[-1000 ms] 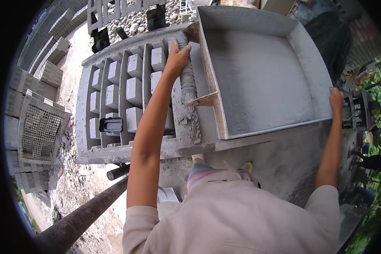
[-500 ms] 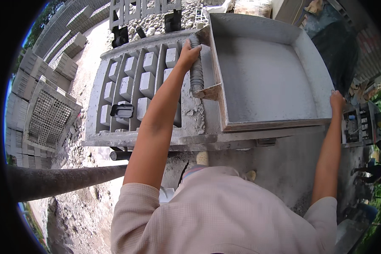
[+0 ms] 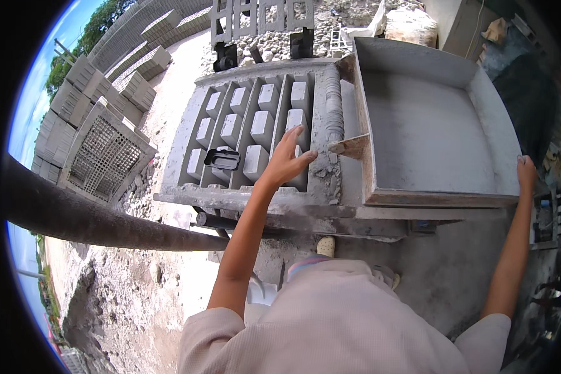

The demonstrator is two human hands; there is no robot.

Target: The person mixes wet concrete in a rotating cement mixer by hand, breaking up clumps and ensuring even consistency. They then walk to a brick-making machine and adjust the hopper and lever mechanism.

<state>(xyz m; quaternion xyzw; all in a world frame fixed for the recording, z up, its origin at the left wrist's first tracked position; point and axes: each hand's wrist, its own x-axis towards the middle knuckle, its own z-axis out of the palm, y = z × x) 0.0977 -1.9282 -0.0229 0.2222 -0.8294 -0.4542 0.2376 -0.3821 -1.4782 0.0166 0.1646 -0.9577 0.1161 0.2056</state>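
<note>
No readable text or signs

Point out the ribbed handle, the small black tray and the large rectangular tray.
Ribbed handle (image 3: 334, 106): head view, middle of its wrapped grip.
Small black tray (image 3: 223, 160): head view, its inner base.
Large rectangular tray (image 3: 430, 137): head view, bare part of its grey floor.

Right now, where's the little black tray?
In the head view, the little black tray sits on the lower-left part of the grey block mould, left of the left hand.
</note>
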